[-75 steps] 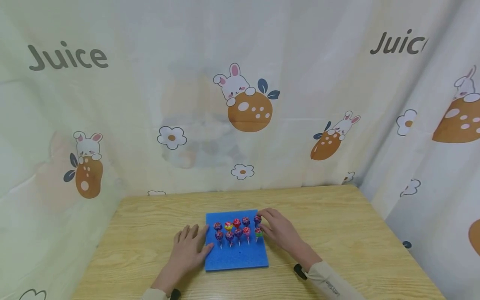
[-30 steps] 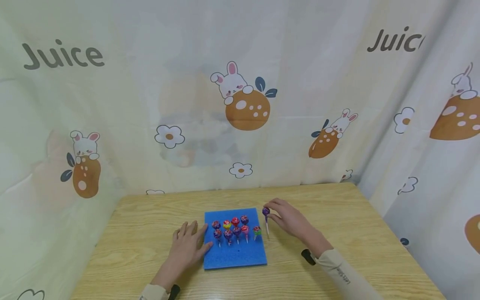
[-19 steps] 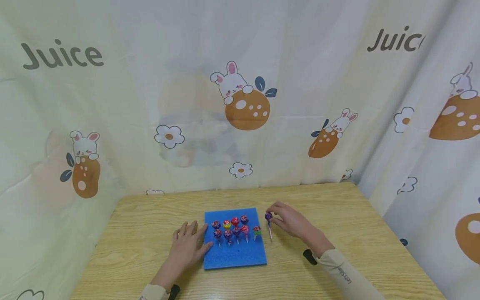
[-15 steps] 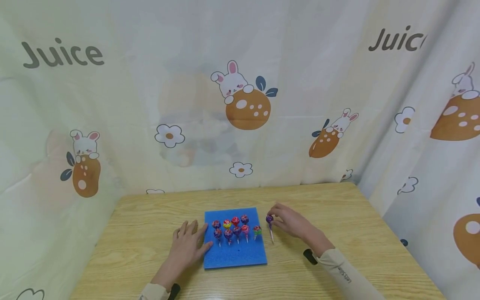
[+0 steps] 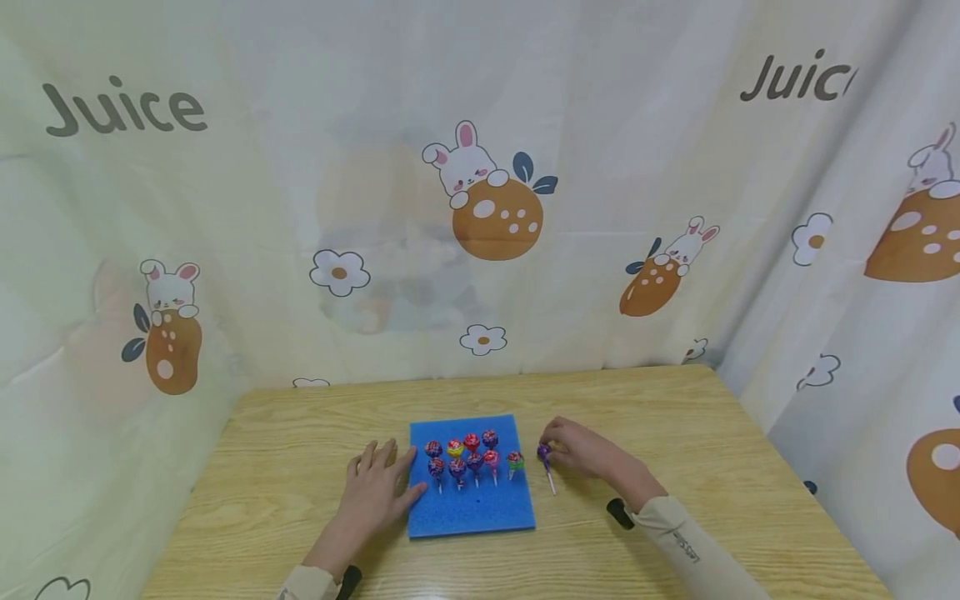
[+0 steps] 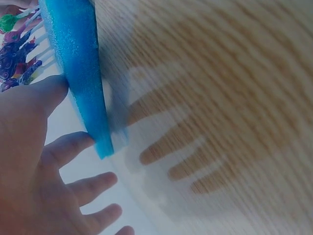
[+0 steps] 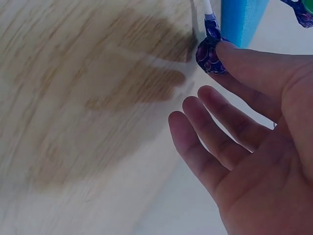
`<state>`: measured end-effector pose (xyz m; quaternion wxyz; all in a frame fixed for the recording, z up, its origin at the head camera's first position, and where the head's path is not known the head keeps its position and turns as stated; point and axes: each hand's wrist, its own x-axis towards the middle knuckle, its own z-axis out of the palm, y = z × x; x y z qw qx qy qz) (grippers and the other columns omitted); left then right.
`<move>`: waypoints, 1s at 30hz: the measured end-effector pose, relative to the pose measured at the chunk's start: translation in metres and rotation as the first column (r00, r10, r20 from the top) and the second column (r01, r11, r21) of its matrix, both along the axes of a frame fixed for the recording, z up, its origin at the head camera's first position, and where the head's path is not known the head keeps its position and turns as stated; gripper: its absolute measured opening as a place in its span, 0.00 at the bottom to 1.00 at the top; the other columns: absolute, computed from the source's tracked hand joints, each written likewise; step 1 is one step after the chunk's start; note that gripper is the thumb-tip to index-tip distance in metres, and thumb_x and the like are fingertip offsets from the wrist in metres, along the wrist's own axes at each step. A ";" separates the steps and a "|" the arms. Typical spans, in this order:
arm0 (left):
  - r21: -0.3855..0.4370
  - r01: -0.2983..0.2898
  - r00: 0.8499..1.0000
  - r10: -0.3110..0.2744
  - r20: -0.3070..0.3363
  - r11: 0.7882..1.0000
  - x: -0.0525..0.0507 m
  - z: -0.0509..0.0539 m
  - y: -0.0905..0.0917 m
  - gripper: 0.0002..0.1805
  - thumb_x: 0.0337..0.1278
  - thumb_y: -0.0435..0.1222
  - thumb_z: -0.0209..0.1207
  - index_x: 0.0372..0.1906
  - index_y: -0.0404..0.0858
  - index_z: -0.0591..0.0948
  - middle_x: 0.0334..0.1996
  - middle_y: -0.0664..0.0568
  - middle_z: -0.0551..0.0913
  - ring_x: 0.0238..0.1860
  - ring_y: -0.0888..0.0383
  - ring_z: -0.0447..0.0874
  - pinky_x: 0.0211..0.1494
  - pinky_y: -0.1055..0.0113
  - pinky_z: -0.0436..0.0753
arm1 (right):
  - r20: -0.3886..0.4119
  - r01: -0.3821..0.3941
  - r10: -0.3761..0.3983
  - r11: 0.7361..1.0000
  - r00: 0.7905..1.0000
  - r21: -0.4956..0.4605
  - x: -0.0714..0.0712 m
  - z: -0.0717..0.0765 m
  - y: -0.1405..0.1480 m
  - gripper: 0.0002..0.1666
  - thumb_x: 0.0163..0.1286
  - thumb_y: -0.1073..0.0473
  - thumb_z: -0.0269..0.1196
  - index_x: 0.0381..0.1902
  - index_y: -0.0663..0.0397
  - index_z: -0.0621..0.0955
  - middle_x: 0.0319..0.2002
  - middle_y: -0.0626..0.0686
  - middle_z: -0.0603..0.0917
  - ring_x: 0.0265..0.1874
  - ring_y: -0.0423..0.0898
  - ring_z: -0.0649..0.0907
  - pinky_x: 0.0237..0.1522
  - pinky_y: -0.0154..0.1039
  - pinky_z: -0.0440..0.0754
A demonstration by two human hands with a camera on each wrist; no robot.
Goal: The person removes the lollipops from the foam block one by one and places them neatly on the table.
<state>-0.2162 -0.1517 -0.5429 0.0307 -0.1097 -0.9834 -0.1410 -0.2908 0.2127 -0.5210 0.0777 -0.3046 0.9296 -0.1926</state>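
Observation:
My right hand point(image 5: 587, 450) pinches a purple-wrapped lollipop point(image 5: 543, 452) by its head, just right of the blue foam board point(image 5: 472, 521). In the right wrist view the thumb and index finger grip the lollipop point(image 7: 209, 56), with the other fingers loosely extended. Its white stick slants down toward the tabletop; whether it touches is unclear. The left hand point(image 5: 372, 496) lies spread at the board's left edge. In the left wrist view its thumb and index fingertip touch the foam board point(image 6: 80, 63). Several lollipops point(image 5: 475, 462) stand upright in the board, in two rows.
The foam board lies on a light wooden table point(image 5: 300, 425). A pale curtain point(image 5: 405, 167) printed with rabbits and fruit hangs behind it and along the sides. One green-wrapped lollipop point(image 5: 515, 461) stands at the right end of the front row.
My right hand has pulled the purple lollipop from the back row's right end, carried it right off the board, and lowered it toward the table. The left hand has stayed at the board's edge.

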 end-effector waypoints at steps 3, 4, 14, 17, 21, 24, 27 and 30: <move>0.003 -0.003 1.000 0.003 0.003 1.000 0.000 0.000 0.000 0.34 0.64 0.59 0.59 0.70 0.47 0.75 0.71 0.36 0.69 0.74 0.30 0.59 0.71 0.31 0.60 | 0.006 0.011 -0.011 1.000 1.000 0.005 0.001 0.000 0.000 0.12 0.71 0.66 0.63 0.49 0.65 0.84 0.51 0.61 0.81 0.52 0.58 0.83 0.57 0.55 0.81; 0.005 -0.004 1.000 0.004 0.004 1.000 0.000 0.000 0.000 0.34 0.64 0.59 0.59 0.70 0.47 0.75 0.71 0.36 0.69 0.74 0.30 0.59 0.71 0.30 0.60 | 0.007 0.014 -0.014 1.000 1.000 0.008 0.001 -0.001 0.000 0.12 0.71 0.66 0.63 0.49 0.65 0.84 0.51 0.61 0.81 0.52 0.58 0.83 0.57 0.55 0.81; 0.013 -0.002 1.000 0.002 0.003 1.000 -0.001 -0.001 0.000 0.34 0.64 0.59 0.60 0.70 0.47 0.75 0.71 0.35 0.69 0.74 0.30 0.58 0.71 0.31 0.60 | 0.024 0.030 -0.031 0.999 0.999 0.018 0.000 -0.002 0.001 0.17 0.71 0.63 0.63 0.54 0.68 0.81 0.54 0.64 0.81 0.55 0.61 0.82 0.60 0.57 0.79; 0.012 -0.003 1.000 0.003 0.008 1.000 0.000 -0.001 0.000 0.34 0.64 0.59 0.60 0.70 0.47 0.75 0.71 0.36 0.69 0.74 0.30 0.58 0.71 0.31 0.60 | 0.037 0.054 -0.055 0.998 0.998 0.023 0.000 -0.002 0.000 0.20 0.71 0.62 0.64 0.56 0.68 0.80 0.55 0.65 0.81 0.57 0.61 0.81 0.61 0.57 0.78; 0.016 -0.003 1.000 0.003 0.013 1.000 0.000 0.000 0.000 0.34 0.64 0.59 0.60 0.70 0.47 0.75 0.71 0.35 0.70 0.74 0.30 0.58 0.71 0.31 0.60 | 0.057 0.085 -0.086 0.996 0.995 0.025 -0.001 0.000 0.000 0.21 0.71 0.61 0.64 0.57 0.68 0.80 0.56 0.65 0.80 0.57 0.61 0.81 0.62 0.57 0.78; 0.017 -0.003 1.000 0.003 0.016 1.000 0.000 0.000 0.000 0.34 0.64 0.59 0.60 0.70 0.47 0.75 0.71 0.35 0.70 0.74 0.29 0.58 0.71 0.31 0.60 | 0.075 0.103 -0.105 0.994 0.992 0.025 -0.001 0.001 -0.001 0.21 0.71 0.61 0.64 0.58 0.66 0.80 0.57 0.64 0.80 0.58 0.61 0.80 0.63 0.57 0.77; 0.015 -0.004 1.000 0.003 0.017 1.000 0.000 -0.001 -0.001 0.34 0.64 0.59 0.59 0.70 0.47 0.75 0.71 0.35 0.69 0.74 0.29 0.58 0.71 0.31 0.59 | 0.080 0.106 -0.108 0.994 0.991 0.021 -0.001 0.002 -0.002 0.21 0.71 0.60 0.64 0.59 0.66 0.79 0.57 0.64 0.80 0.59 0.61 0.80 0.63 0.57 0.77; 0.016 -0.002 1.000 0.002 0.016 1.000 -0.001 -0.002 -0.001 0.34 0.64 0.59 0.59 0.70 0.47 0.75 0.71 0.35 0.69 0.74 0.29 0.58 0.71 0.30 0.59 | 0.069 0.095 -0.096 0.995 0.993 0.019 -0.001 0.002 -0.002 0.22 0.72 0.60 0.63 0.59 0.66 0.79 0.58 0.64 0.80 0.59 0.61 0.80 0.63 0.58 0.77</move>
